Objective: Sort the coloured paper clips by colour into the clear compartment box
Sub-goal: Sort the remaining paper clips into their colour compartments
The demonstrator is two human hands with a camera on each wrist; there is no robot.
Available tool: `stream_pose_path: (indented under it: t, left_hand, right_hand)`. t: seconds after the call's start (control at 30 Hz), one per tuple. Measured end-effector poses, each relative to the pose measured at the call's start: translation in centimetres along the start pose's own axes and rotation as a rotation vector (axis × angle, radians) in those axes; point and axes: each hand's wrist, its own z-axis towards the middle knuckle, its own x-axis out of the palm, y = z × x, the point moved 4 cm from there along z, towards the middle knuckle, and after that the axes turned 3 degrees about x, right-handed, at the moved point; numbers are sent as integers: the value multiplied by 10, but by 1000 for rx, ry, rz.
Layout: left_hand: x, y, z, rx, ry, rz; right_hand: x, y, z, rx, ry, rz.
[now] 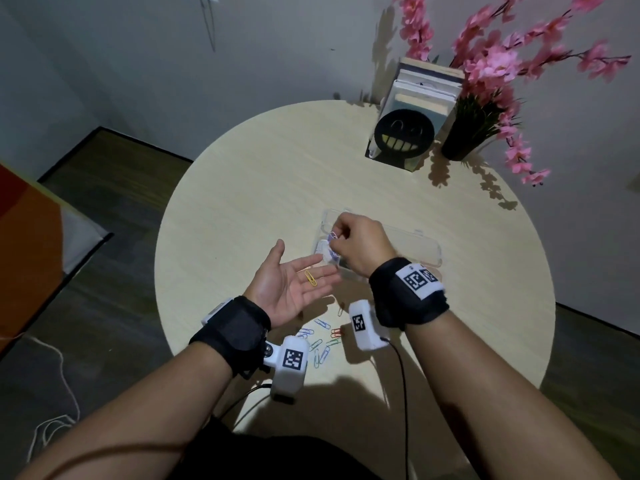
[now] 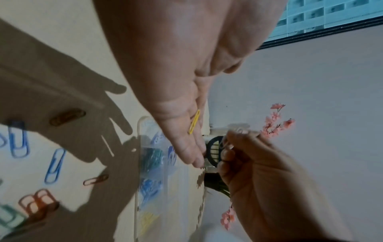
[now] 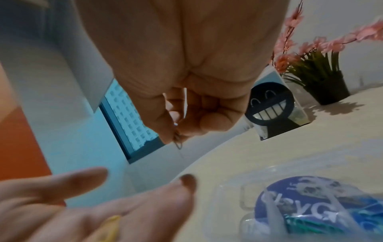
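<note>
Pale wire, white or silvery as far as I can tell, sits pinched between thumb and fingertips of my right hand [image 1: 360, 249], just right of centre in the head view: one clip [image 1: 333, 234] held over the left end of the box [image 1: 427, 249]. My left hand [image 1: 294, 284] lies flat and palm up, lower left of it, fingers straight, with a yellow clip [image 1: 310, 277] resting loose on them.

The box stands on the worktop [image 1: 242, 188] at mid-frame. In the left wrist view its compartments show green, blue and yellow clips already in them, running down the centre of the frame; I cannot tell which one takes the pale colour.

To do this drop well, I should bring the fingertips low over the right cell before letting go, since a clip this light will likely skip off a divider if released from high up. I would part thumb and finger only a little, so that the wire falls flat and does not catch on the skin.

Meanwhile I must keep the left palm level, or the yellow one may slide off toward the loose clips [image 1: 322, 344] at lower centre, blue, red and green, not yet sorted.
</note>
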Motion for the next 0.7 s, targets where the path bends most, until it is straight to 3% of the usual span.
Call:
stream_pose_path:
  t: [0.23,0.37,0.47,0.7]
  left_hand:
    - [-12,-13,3,43,-27,-30]
    - [-8,-11,8,45,-17,-14]
    - [4,-4,12,15,23,38]
    - [22,18,15,-40,87,102]
  right_hand:
    - [21,-18,31,78,114,-213]
    - [8,-8,7,-35,47,-132]
    - [16,4,-25,-136,170,-196]
    - [26,-14,-49,-104,153,-136]
